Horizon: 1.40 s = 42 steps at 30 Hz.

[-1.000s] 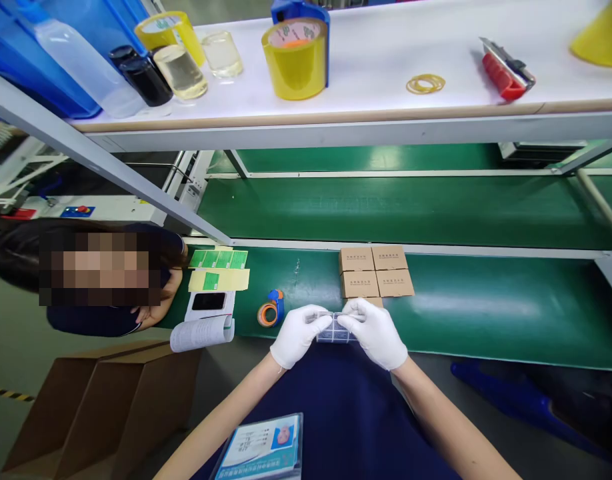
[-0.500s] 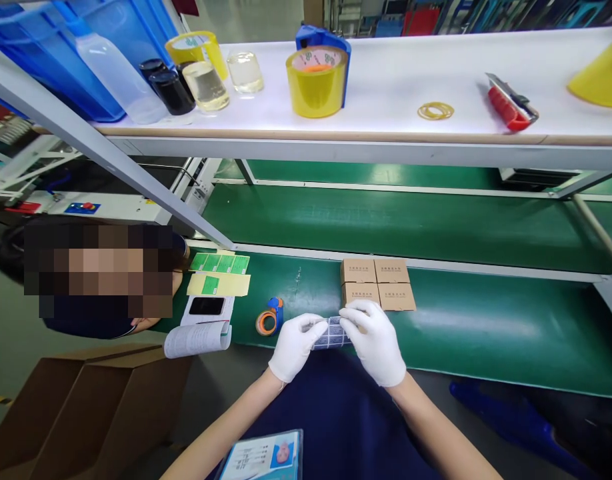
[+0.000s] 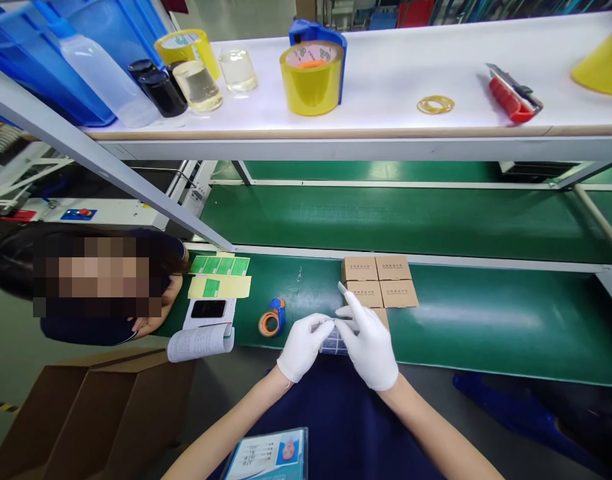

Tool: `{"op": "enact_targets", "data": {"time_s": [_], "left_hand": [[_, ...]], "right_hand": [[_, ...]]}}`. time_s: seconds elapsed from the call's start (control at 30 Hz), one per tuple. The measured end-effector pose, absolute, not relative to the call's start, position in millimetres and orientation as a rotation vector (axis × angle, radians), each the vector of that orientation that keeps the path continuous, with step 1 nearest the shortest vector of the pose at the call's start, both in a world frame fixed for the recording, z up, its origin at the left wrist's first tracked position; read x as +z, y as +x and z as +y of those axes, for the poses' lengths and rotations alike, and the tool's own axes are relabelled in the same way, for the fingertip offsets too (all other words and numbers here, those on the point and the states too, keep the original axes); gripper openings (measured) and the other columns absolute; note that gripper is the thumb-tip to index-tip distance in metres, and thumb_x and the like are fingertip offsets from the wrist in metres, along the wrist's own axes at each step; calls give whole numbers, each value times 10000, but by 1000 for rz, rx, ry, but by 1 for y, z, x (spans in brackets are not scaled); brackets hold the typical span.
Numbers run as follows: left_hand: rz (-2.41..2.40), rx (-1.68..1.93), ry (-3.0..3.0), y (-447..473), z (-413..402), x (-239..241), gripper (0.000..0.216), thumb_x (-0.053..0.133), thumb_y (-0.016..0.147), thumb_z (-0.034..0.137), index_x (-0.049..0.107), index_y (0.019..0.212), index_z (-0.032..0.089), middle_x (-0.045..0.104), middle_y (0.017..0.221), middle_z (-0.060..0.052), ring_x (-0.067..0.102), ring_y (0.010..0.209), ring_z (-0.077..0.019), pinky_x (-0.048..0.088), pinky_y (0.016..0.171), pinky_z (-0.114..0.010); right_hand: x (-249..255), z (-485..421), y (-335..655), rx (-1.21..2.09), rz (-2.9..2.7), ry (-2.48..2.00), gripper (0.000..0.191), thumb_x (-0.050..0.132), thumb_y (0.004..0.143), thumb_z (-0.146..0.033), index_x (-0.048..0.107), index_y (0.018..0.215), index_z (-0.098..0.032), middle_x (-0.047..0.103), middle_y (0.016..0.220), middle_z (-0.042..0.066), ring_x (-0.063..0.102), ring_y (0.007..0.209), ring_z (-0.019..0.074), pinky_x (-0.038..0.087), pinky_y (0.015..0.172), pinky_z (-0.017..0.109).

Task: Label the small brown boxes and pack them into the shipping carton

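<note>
In the head view, low in the middle of the frame, I see my left hand [image 3: 302,347] in a white glove pinching the left edge of a sheet of small labels [image 3: 333,344], which sits at the near edge of the green conveyor belt [image 3: 486,313] between both hands. My right hand [image 3: 370,347], also gloved, rests against the sheet's right side with its forefinger raised, and a small peeled label [image 3: 342,288] sticks to that fingertip, just beside the brown cartons [image 3: 379,281] grouped on the belt above my hands. Left of my left hand lies a small orange and blue tape dispenser [image 3: 272,322]. Further left are green label sheets [image 3: 219,266] and an open booklet [image 3: 201,339], with another person's hand [image 3: 153,320] near them. Along the top of the frame, the white shelf [image 3: 386,80] carries a yellow tape roll [image 3: 311,77], rubber bands [image 3: 436,104] and a red utility knife [image 3: 513,97].
</note>
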<state>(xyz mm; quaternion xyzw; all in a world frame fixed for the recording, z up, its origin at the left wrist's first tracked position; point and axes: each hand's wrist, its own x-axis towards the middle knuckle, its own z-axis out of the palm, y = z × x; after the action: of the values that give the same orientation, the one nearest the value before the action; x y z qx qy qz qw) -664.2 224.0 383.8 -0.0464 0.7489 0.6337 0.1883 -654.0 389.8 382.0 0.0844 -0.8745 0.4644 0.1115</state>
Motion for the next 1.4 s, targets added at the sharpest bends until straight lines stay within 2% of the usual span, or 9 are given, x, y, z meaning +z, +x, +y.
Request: {"op": "enact_targets", "data": {"time_s": [0.1,0.23,0.4,0.5,0.63,0.8,1.07,1.23,1.4], "left_hand": [[1962,1840,-140,-664,222,384,225,707,895,363,735,980,157,761,972,-63,682,923,-220,523,849,-319],[1766,1904,-198,-666,220,383,289,820,771,258,714,1017,150,770,989,-65,705,927,-223,533,858,-320],[1596,1967,-339,-676,221,372,298,845,753,291,728,989,152,778,970,-70,718,913,-226,534,859,-327],[1542,1959,-379,-685,222,364,300,835,765,310,744,1002,149,785,1021,-96,726,948,-250,541,879,-348],[1617,1874,-429,-698,215,355,309,794,820,350,757,1059,157,784,1108,-116,716,1059,-284,541,926,-366],[1660,1811,-545,-709,198,343,339,799,828,387,760,1068,151,785,1124,-122,708,1110,-318,545,950,-386],[1514,1865,-725,-730,192,337,452,838,792,400,769,1170,162,729,1312,-143,671,1233,-357,569,1007,-418],[1487,1846,-755,-733,190,328,424,841,798,407,770,1146,174,766,1217,-131,699,1180,-355,572,1008,-450],[1496,1817,-783,-734,188,321,389,853,782,412,780,1090,186,789,1127,-113,726,1098,-334,588,949,-416]], "right_hand": [[381,389,-658,1360,-2547,267,631,562,1003,-214,385,1595,-342,732,1043,6,697,967,200,596,914,386],[373,390,-661,1365,-2500,311,650,542,1012,-184,339,1613,-326,733,993,5,687,916,203,584,878,397],[361,386,-661,1333,-2558,387,626,513,1012,-195,342,1605,-297,730,1036,45,678,968,242,563,922,470],[358,391,-667,1604,-2539,217,554,516,1005,-228,418,1549,-270,718,1015,47,682,1007,240,572,959,467],[335,429,-709,2016,-2430,-202,517,498,1005,-308,439,1510,-220,692,966,36,702,939,202,599,927,403],[273,500,-795,1790,-2550,-487,597,575,905,-320,505,1476,-158,729,986,52,705,909,203,572,928,412],[214,503,-872,1626,-2765,-345,562,527,842,-219,596,1395,-143,734,889,22,678,840,170,544,883,335],[194,499,-882,1609,-2817,-253,566,504,841,-176,590,1400,-172,719,859,1,660,814,161,534,838,306],[188,498,-883,1521,-2869,-222,588,501,838,-145,593,1417,-194,702,816,-15,632,752,156,515,794,286]]}}
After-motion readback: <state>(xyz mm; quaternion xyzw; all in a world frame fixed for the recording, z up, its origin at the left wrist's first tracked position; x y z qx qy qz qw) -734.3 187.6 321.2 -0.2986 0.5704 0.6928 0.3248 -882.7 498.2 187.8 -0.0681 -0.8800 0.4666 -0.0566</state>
